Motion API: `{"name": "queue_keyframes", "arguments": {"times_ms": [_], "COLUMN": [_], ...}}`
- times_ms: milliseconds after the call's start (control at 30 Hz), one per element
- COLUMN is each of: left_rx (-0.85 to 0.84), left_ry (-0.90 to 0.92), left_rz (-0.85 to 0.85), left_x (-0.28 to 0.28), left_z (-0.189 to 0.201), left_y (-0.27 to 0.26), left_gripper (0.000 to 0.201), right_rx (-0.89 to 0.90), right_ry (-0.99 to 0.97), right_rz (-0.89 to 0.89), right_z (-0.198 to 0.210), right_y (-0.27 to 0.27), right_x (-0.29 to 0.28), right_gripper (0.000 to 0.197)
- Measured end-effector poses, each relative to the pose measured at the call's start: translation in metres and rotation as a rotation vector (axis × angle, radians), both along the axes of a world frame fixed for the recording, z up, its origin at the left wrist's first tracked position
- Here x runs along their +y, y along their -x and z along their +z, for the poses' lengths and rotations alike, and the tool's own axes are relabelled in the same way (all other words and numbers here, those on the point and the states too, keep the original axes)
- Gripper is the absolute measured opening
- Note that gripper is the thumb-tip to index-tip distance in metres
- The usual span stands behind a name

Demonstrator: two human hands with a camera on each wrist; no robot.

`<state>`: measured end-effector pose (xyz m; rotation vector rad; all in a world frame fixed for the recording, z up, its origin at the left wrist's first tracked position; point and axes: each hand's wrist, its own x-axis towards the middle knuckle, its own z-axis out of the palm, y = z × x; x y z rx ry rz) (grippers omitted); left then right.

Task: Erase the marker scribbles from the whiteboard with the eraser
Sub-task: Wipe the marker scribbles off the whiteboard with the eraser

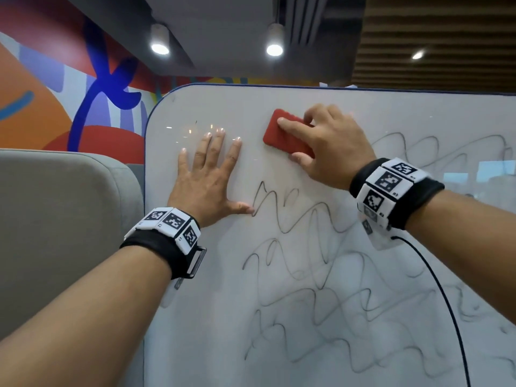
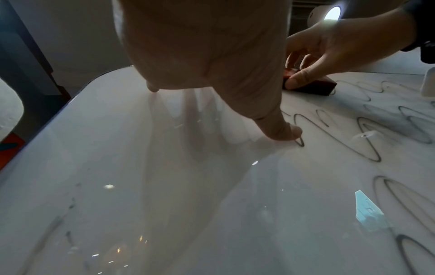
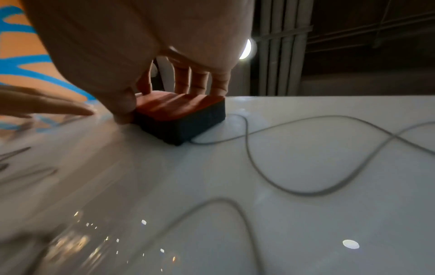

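Both your hands meet the whiteboard (image 1: 321,275): left hand (image 1: 205,180) flat with fingers spread, right hand (image 1: 331,148) fingers clamping the eraser (image 1: 282,135).

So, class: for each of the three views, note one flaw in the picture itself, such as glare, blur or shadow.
Head view: ceiling-light glare dots the whiteboard above the left hand. Left wrist view: backlit, the hand dark, its reflection on the glossy board. Right wrist view: the lower left is motion-blurred, while the eraser stays fairly sharp.

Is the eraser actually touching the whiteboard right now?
Touching. The right wrist view shows the eraser with its dark base flat on the whiteboard, no gap beneath, while the right hand grips it from above.
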<state>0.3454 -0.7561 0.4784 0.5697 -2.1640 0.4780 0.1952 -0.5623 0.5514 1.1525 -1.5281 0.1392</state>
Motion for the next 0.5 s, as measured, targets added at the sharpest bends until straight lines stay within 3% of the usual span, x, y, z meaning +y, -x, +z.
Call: {"name": "queue_keyframes", "arguments": {"times_ms": [67, 200, 367, 433, 500], "left_rx": [-0.003, -0.006, -0.02, -0.022, -0.026], "left_ry": [-0.001, 0.01, 0.01, 0.007, 0.008], "left_rz": [-0.002, -0.019, -0.011, -0.014, -0.014], "left_x": [0.001, 0.002, 0.004, 0.005, 0.005], "left_z": [0.001, 0.003, 0.005, 0.005, 0.005], "left_y": [0.001, 0.001, 0.001, 0.001, 0.002], "left_gripper": [0.129, 0.128, 0.128, 0.128, 0.128], "right_rx": [0.02, 0.146, 0.014, 0.021, 0.094], "right_ry": [-0.016, -0.225, 0.001, 0.02, -0.079], "right_rz": [0.008, 0.061, 0.048, 0.031, 0.041], "right_z": [-0.015, -0.044, -0.007, -0.018, -0.041], "right_y": [0.0, 0.005, 0.01, 0.011, 0.012], "right_x": [-0.001, -0.001, 0.011, 0.01, 0.008], "right_gripper": [0.066, 0.066, 0.066, 0.066, 0.066]}}
